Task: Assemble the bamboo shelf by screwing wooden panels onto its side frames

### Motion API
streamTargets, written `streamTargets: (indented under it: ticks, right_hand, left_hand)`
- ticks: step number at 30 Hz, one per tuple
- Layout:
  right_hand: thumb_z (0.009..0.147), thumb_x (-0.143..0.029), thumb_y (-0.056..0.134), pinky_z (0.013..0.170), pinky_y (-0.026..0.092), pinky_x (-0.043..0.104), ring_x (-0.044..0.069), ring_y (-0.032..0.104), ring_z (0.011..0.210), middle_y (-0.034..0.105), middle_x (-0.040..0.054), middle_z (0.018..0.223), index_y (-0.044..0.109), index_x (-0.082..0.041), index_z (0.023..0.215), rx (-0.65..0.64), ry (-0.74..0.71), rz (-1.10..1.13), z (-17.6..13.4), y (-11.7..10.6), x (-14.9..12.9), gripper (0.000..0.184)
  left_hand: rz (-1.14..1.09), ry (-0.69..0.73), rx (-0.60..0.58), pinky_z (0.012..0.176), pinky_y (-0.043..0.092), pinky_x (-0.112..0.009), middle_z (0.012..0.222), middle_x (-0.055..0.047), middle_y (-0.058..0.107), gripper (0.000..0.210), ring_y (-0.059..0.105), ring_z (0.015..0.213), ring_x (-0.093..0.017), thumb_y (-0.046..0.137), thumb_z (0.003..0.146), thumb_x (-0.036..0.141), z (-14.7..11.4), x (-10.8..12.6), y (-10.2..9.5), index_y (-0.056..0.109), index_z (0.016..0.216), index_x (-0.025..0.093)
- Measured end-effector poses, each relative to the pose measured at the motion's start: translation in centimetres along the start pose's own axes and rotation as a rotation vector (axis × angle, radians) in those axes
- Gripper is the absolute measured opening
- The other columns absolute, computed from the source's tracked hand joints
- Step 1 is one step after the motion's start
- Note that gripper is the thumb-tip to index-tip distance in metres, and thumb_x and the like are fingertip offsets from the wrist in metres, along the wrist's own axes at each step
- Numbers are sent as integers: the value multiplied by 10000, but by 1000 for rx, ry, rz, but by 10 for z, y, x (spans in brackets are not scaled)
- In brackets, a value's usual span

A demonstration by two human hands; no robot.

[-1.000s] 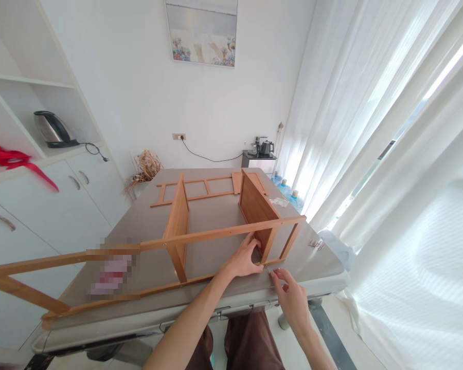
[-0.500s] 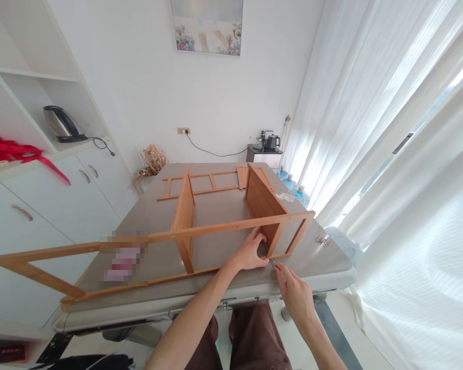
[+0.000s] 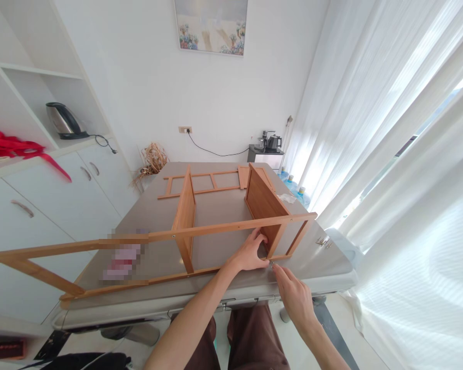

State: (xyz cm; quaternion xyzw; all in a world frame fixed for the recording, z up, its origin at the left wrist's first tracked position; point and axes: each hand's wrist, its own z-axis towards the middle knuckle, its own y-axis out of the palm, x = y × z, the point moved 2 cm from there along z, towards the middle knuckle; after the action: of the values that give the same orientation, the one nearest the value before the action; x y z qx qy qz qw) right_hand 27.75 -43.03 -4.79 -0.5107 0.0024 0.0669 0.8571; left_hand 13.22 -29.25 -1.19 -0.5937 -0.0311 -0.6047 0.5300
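- Left hand (image 3: 250, 253), half curled, against the wooden frame (image 3: 224, 227); cannot tell if gripping.
- Right hand (image 3: 296, 295) pinches a small metal piece (image 3: 271, 264) by its lower rail.

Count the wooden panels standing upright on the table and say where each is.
2: the right panel, with the left hand at its near lower end, and the left panel, across the gap from it. No other standing panel shows.

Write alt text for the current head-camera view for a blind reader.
The right hand pinches a small metallic-looking piece by the lower rail of a wooden frame on a table; the left hand touches the frame. Fasteners lie to the right, a ladder-like wooden piece behind.
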Motion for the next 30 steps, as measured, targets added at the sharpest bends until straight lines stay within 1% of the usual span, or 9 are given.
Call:
streamTargets:
  ticks: [4, 7, 9, 12, 16, 20, 25, 28, 30]
  right_hand:
    - [997, -233, 383, 546, 447, 262, 171, 699, 658, 742, 46, 969, 659, -240, 1129, 14, 103, 137, 1, 3, 2, 306]
    - [972, -426, 443, 569, 476, 259, 158, 665, 599, 751, 45, 955, 675, -236, 1024, -7, 361, 439, 6, 3, 6, 304]
    - [914, -534, 505, 509, 474, 257, 140, 615, 495, 757, 39, 928, 661, -230, 957, -46, 568, 643, 9, 2, 9, 345]
    - [878, -604, 517, 397, 434, 261, 119, 529, 349, 765, 29, 883, 643, -222, 931, -87, 708, 774, 13, 0, 14, 406]
    - [865, -626, 520, 383, 433, 268, 117, 499, 308, 764, 30, 816, 646, -207, 882, -97, 726, 828, 11, -1, 16, 438]
    - [879, -634, 498, 407, 439, 260, 121, 547, 367, 764, 49, 894, 650, -202, 907, -65, 711, 828, 1, 0, 15, 459]
    - [953, -530, 457, 599, 489, 250, 142, 649, 576, 756, 47, 984, 700, -235, 1024, 27, 474, 491, -10, -2, 9, 389]
    - [1015, -418, 372, 593, 461, 232, 140, 682, 638, 755, 42, 1011, 703, -241, 1091, 45, 292, 227, -12, -1, 5, 383]
    - [1032, -376, 344, 579, 450, 228, 141, 698, 658, 756, 30, 1008, 698, -245, 1104, 45, 239, 140, -11, 0, 3, 384]
  left_hand:
    - [3, -8, 1, 1114, 418, -449, 1602, -67, 214, 505, 379, 1411, -309, 791, 633, 262, 0, -1, 1, 516, 1055, 253]
    - [1, -6, -3, 1113, 419, -449, 1599, -73, 217, 501, 395, 1400, -308, 788, 633, 263, 0, -3, 2, 513, 1052, 250]
    - [0, 2, -1, 1131, 402, -447, 1598, -81, 218, 500, 383, 1410, -308, 787, 631, 254, 0, -4, 2, 515, 1051, 245]
    - [6, 4, 0, 1157, 375, -445, 1603, -85, 205, 505, 323, 1449, -311, 795, 623, 251, 1, -5, 3, 520, 1045, 240]
    - [10, -4, 2, 1151, 382, -451, 1618, -71, 175, 501, 286, 1469, -304, 794, 644, 270, 1, -5, 4, 517, 1061, 247]
    - [6, 1, 3, 1149, 380, -455, 1629, -66, 149, 491, 305, 1459, -305, 793, 646, 256, 0, -4, 4, 521, 1054, 245]
    - [1, 3, 0, 1159, 370, -448, 1636, -59, 123, 477, 321, 1452, -302, 785, 637, 237, 1, -3, 4, 525, 1038, 240]
    - [-4, 9, 2, 1171, 354, -436, 1631, -57, 142, 471, 291, 1468, -294, 780, 639, 234, 1, -3, 4, 525, 1034, 241]
    - [-7, 20, 7, 1184, 336, -425, 1627, -54, 154, 468, 264, 1480, -289, 777, 636, 225, 1, -3, 4, 526, 1030, 241]
